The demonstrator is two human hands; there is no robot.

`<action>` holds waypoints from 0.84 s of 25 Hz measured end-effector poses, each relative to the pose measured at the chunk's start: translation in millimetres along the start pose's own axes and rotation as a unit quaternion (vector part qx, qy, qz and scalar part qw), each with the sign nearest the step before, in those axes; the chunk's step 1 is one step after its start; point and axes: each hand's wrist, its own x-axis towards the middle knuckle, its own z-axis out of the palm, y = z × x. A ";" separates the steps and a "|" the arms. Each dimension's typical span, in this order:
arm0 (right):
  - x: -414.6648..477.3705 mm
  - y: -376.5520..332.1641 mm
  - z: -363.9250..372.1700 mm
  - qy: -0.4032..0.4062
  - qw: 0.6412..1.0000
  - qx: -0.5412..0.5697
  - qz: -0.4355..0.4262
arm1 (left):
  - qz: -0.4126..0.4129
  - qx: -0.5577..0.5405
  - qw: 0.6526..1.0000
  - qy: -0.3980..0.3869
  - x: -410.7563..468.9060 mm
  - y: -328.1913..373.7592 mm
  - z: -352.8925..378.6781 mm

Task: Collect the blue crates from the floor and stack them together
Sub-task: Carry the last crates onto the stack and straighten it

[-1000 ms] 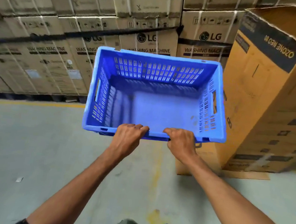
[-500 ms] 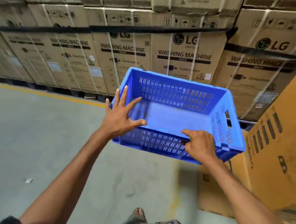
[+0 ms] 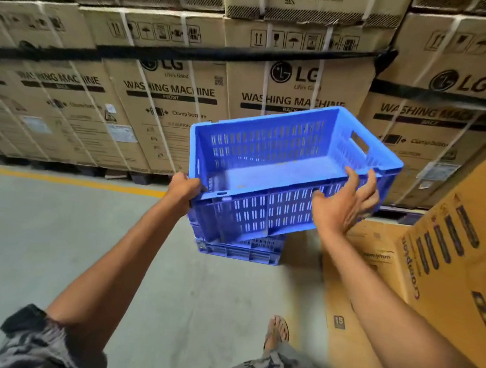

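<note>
Left hand (image 3: 183,188): closed on the near-left rim corner of the crate (image 3: 270,168), at 9 o'clock. Crate: empty, tilted, held above a second crate (image 3: 241,248) on the floor (image 3: 50,238). Right hand (image 3: 343,206): at 3 o'clock, fingers spread, against the near wall.

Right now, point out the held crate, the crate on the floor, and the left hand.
held crate (image 3: 267,168), head view, inner floor.
crate on the floor (image 3: 237,250), head view, lower front wall.
left hand (image 3: 183,188), head view, back of hand.
</note>
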 end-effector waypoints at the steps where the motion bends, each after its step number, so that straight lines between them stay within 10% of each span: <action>1: 16.9 -19.8 17.2 -0.025 0.987 0.120 0.108 | 0.001 -0.007 1.000 0.017 19.7 7.6 13.2; 4: 71.7 -73.8 66.5 -0.106 0.875 0.346 0.320 | 0.021 -0.003 0.998 0.061 65.5 28.8 31.7; 8: 137.4 -81.7 131.6 -0.200 0.849 0.246 0.422 | 0.022 0.021 0.996 0.078 144.8 41.7 11.6; 13: 158.2 -83.3 205.9 -0.324 0.708 0.282 0.560 | -0.004 0.013 0.995 0.101 235.1 16.6 -16.7; 21: 101.4 -70.6 325.3 -0.204 0.696 0.314 0.613 | 0.029 0.090 0.995 0.028 335.7 -44.0 -24.7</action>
